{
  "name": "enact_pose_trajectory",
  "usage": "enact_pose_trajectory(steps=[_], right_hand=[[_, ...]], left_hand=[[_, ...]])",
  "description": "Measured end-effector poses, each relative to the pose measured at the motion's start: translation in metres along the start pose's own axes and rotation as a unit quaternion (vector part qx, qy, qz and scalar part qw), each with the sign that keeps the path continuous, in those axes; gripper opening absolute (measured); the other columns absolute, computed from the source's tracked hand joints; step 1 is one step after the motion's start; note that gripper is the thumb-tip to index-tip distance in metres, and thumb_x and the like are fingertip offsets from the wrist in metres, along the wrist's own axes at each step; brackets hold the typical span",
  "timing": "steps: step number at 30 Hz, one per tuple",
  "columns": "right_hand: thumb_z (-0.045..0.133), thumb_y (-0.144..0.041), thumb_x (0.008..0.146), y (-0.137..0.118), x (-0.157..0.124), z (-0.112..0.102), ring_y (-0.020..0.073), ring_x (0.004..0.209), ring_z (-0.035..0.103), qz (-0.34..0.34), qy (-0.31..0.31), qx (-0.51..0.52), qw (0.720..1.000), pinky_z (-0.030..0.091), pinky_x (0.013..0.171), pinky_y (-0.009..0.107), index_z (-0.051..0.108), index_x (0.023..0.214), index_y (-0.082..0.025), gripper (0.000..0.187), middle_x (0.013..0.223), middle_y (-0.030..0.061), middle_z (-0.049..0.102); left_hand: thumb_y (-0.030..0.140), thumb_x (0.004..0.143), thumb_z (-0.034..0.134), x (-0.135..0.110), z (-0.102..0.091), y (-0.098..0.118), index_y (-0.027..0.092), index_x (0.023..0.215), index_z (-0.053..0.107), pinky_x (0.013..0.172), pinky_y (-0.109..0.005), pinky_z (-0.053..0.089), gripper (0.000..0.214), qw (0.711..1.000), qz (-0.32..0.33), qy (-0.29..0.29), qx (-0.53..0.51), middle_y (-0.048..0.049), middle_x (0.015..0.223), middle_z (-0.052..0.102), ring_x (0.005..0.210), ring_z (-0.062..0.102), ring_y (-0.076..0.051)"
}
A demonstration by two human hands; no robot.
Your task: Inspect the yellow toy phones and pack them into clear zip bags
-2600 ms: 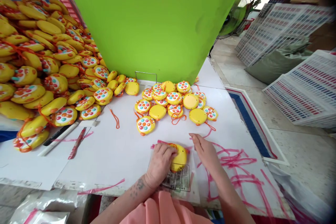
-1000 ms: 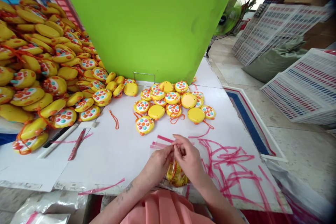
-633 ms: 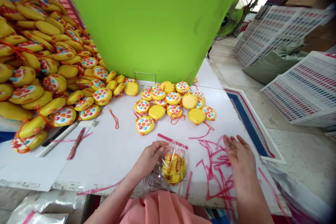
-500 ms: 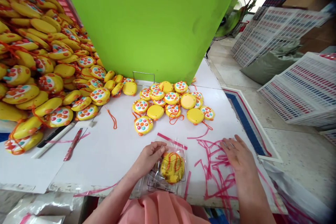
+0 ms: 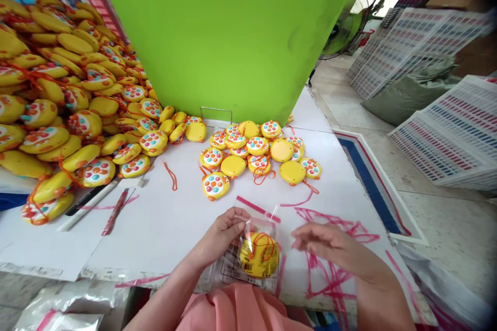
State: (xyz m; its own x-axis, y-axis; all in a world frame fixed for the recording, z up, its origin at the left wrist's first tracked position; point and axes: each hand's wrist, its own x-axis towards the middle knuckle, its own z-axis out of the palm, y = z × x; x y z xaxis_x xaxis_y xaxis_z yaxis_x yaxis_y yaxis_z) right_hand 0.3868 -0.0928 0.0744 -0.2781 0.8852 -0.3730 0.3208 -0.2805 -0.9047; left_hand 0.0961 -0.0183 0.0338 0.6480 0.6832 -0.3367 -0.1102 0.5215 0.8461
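Note:
A clear plastic bag [image 5: 259,225] lies at the front of the table with a yellow toy [image 5: 258,261] inside, its back up and an orange cord loop on top. Dark printing shows on the bag. My left hand [image 5: 227,232] pinches the bag's upper left edge between thumb and fingers. Just right of the bag, my right hand [image 5: 330,248] hovers over pink strips [image 5: 330,284], fingers loosely bent and apart from the bag, with nothing visible in them. Beyond the bag lies a small group of yellow toys with coloured buttons [image 5: 258,146].
A large heap of the same yellow toys [image 5: 73,98] fills the left. A tall green board [image 5: 229,36] stands at the back. A red utility knife [image 5: 115,212], a white bar [image 5: 88,207] and a loose orange cord [image 5: 170,176] lie left of centre. Printed sheets [image 5: 450,129] are stacked on the right.
My right hand has moved left from the pink strips toward the bag. My left hand still grips the bag. The whole view has shifted slightly.

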Motion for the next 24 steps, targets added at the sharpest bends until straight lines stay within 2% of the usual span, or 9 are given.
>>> enact_pose_trajectory(steps=[1, 2, 5, 6, 9, 12, 14, 18, 24], right_hand=[[0.054, -0.044, 0.088, -0.006, 0.000, 0.005, 0.0213, 0.084, 0.065, -0.011, -0.031, -0.003, 0.999, 0.051, 0.074, 0.033, 0.066, 0.104, -0.019, 0.032, 0.091, 0.0073, 0.070], [0.051, -0.045, 0.089, -0.010, 0.002, 0.010, 0.0198, 0.079, 0.064, -0.017, -0.022, -0.021, 0.999, 0.050, 0.071, 0.030, 0.066, 0.096, -0.018, 0.032, 0.086, 0.0062, 0.069], [0.051, -0.048, 0.089, -0.015, 0.015, 0.022, 0.0155, 0.065, 0.056, -0.017, 0.069, -0.105, 0.992, 0.043, 0.060, 0.025, 0.060, 0.075, -0.017, 0.034, 0.070, 0.0015, 0.062], [0.051, -0.049, 0.089, -0.015, 0.020, 0.026, 0.0147, 0.063, 0.053, -0.020, 0.068, -0.115, 0.991, 0.041, 0.057, 0.024, 0.058, 0.074, -0.018, 0.035, 0.068, 0.0004, 0.059], [0.045, -0.050, 0.091, -0.014, 0.029, 0.037, 0.0134, 0.061, 0.047, -0.041, 0.017, -0.095, 0.995, 0.036, 0.055, 0.023, 0.055, 0.073, -0.018, 0.039, 0.065, -0.0013, 0.053], [0.042, -0.048, 0.093, -0.014, 0.032, 0.044, 0.0125, 0.057, 0.044, -0.044, 0.032, -0.107, 0.993, 0.031, 0.052, 0.023, 0.049, 0.066, -0.018, 0.041, 0.060, -0.0027, 0.048], [0.042, -0.045, 0.094, -0.013, 0.031, 0.044, 0.0125, 0.057, 0.044, -0.039, 0.042, -0.117, 0.991, 0.030, 0.052, 0.023, 0.048, 0.063, -0.018, 0.042, 0.059, -0.0028, 0.047], [0.043, -0.043, 0.095, -0.010, 0.027, 0.037, 0.0150, 0.063, 0.054, -0.052, 0.026, -0.115, 0.992, 0.038, 0.058, 0.024, 0.054, 0.063, -0.017, 0.042, 0.063, 0.0002, 0.056], [0.045, -0.047, 0.094, -0.008, 0.019, 0.027, 0.0150, 0.067, 0.057, -0.061, -0.024, -0.143, 0.988, 0.041, 0.062, 0.023, 0.063, 0.071, -0.016, 0.043, 0.071, 0.0031, 0.062]], left_hand=[[0.043, 0.081, 0.065, -0.001, 0.000, 0.003, 0.019, 0.103, 0.054, 0.063, -0.023, 0.044, 0.035, 1.000, 0.000, -0.010, -0.010, -0.0059, 0.093, 0.069, 0.076, 0.062, -0.015], [0.043, 0.081, 0.065, -0.003, 0.001, 0.006, 0.019, 0.104, 0.054, 0.063, -0.023, 0.044, 0.035, 1.000, -0.001, -0.016, -0.019, -0.0062, 0.094, 0.069, 0.076, 0.062, -0.015], [0.042, 0.081, 0.066, -0.004, 0.002, 0.011, 0.018, 0.106, 0.054, 0.063, -0.023, 0.044, 0.036, 0.999, -0.005, -0.017, -0.034, -0.0077, 0.094, 0.069, 0.077, 0.063, -0.015], [0.042, 0.081, 0.066, -0.005, 0.003, 0.012, 0.017, 0.106, 0.055, 0.063, -0.023, 0.044, 0.037, 0.999, -0.009, -0.017, -0.032, -0.0082, 0.094, 0.069, 0.077, 0.063, -0.015], [0.043, 0.079, 0.068, -0.006, 0.005, 0.015, 0.016, 0.109, 0.057, 0.062, -0.022, 0.044, 0.041, 0.999, -0.020, -0.021, -0.015, -0.0088, 0.094, 0.070, 0.077, 0.063, -0.016], [0.043, 0.080, 0.068, -0.008, 0.005, 0.016, 0.017, 0.115, 0.059, 0.065, -0.023, 0.044, 0.045, 0.999, -0.021, -0.028, 0.005, -0.0086, 0.097, 0.071, 0.081, 0.064, -0.017], [0.043, 0.079, 0.068, -0.008, 0.002, 0.016, 0.017, 0.117, 0.060, 0.069, -0.024, 0.045, 0.047, 0.999, -0.030, -0.019, 0.017, -0.0097, 0.102, 0.071, 0.088, 0.064, -0.019], [0.042, 0.076, 0.071, -0.007, -0.008, 0.015, 0.017, 0.117, 0.061, 0.074, -0.029, 0.049, 0.049, 0.998, -0.063, 0.009, -0.016, -0.0124, 0.113, 0.068, 0.095, 0.065, -0.022], [0.035, 0.080, 0.069, -0.013, -0.018, 0.020, 0.013, 0.114, 0.064, 0.069, -0.027, 0.052, 0.041, 0.993, -0.078, -0.066, -0.056, -0.0155, 0.111, 0.069, 0.097, 0.066, -0.024]])
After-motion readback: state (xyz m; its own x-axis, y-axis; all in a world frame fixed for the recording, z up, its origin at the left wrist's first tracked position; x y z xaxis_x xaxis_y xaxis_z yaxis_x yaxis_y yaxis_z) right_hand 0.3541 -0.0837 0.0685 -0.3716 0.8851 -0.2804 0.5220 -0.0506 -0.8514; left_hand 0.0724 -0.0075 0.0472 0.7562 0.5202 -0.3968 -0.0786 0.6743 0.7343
